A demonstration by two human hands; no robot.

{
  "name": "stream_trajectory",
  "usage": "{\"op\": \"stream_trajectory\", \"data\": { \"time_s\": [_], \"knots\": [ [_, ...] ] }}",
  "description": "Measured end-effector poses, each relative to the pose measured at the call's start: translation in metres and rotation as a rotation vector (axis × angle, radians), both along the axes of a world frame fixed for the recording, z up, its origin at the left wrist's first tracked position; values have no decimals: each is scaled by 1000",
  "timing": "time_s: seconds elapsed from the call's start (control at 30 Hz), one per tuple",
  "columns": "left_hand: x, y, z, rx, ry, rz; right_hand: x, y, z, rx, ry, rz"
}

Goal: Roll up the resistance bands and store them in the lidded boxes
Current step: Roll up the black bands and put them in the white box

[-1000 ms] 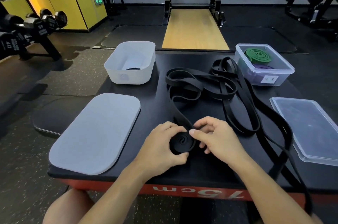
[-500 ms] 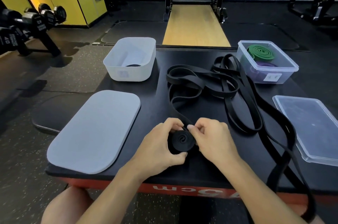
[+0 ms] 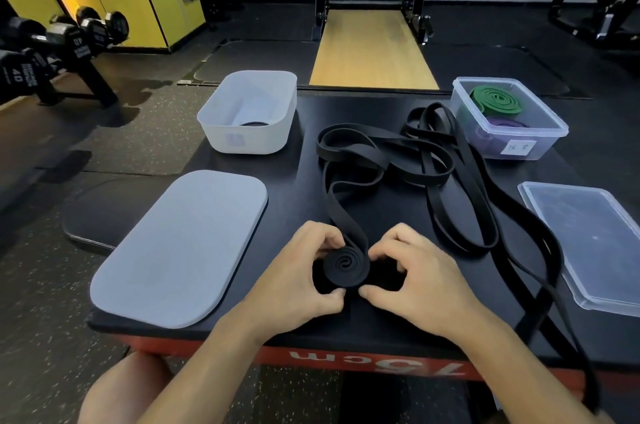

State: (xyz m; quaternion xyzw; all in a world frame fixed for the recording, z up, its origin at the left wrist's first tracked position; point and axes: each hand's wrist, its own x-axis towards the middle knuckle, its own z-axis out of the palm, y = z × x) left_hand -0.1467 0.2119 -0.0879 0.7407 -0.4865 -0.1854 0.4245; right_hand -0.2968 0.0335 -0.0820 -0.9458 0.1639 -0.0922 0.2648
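A black resistance band is partly wound into a flat coil (image 3: 346, 266) near the front edge of the black table top (image 3: 287, 181). My left hand (image 3: 304, 279) pinches the coil from the left and my right hand (image 3: 415, 279) pinches it from the right. The band's loose tail (image 3: 341, 205) runs away from the coil into a tangle of black bands (image 3: 398, 153) in the table's middle. A white tub (image 3: 249, 111) at the back left holds a dark coil. At the back right, a clear box (image 3: 509, 118) holds a rolled green band (image 3: 497, 99) above a purple one.
A grey lid (image 3: 180, 250) lies at the front left and a clear lid (image 3: 592, 240) at the right edge. One black band hangs over the front right edge (image 3: 561, 319). A dumbbell rack (image 3: 52, 45) stands on the floor at the left.
The coil has grown by a turn or so between my fingers. My right thumb has dropped from the coil's top to its lower right side. The loose tail is a little shorter.
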Motion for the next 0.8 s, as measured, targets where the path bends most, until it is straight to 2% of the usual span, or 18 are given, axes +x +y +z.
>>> {"op": "stream_trajectory", "data": {
  "time_s": [0.1, 0.27, 0.47, 0.67, 0.8],
  "knots": [
    [2, 0, 0, -3, 16, -12, 3, -4, -2, -17, -89, 76],
    [2, 0, 0, 1, 14, -35, 0, -3, -6, 100, -180, 74],
    [2, 1, 4, 19, -48, -39, 2, 0, -4, 281, -127, 0],
    [0, 1, 1, 63, -123, -23, -1, 11, -8, 129, -226, 41],
    [0, 2, 2, 67, -137, -21, -2, 11, -7, 45, -221, 53]
  ]
}}
